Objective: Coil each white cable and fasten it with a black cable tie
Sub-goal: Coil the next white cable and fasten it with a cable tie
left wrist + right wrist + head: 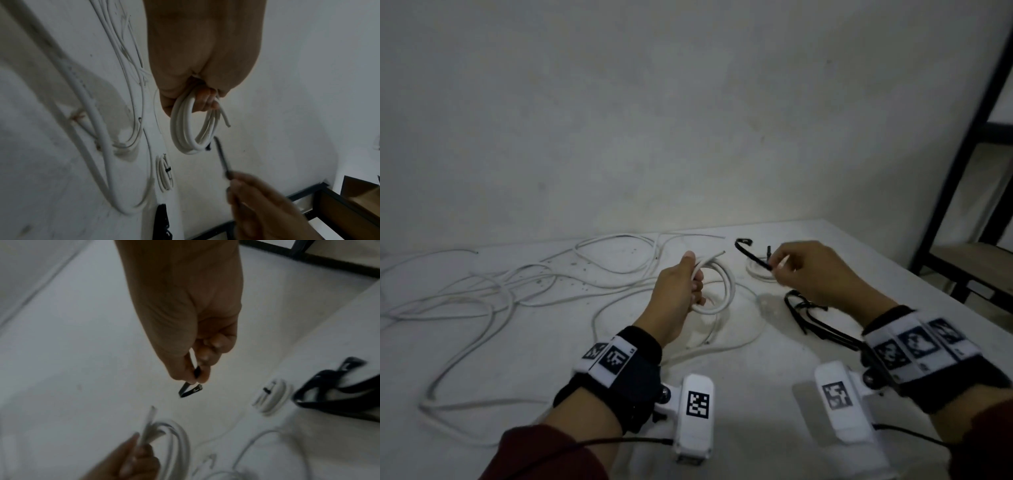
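The fastening step is judged to be in hand. A round coil of smooth white cable (714,287) is being gripped in the curled left hand (681,291). Just to its right, a thin, flexible black cable tie (751,255) is being pinched by the right hand (808,270). Threading around the coil's strands is required next.

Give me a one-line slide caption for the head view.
Left hand grips a coiled white cable while right hand pinches a black cable tie above the table.

Dim, grainy — blurred, warped edges
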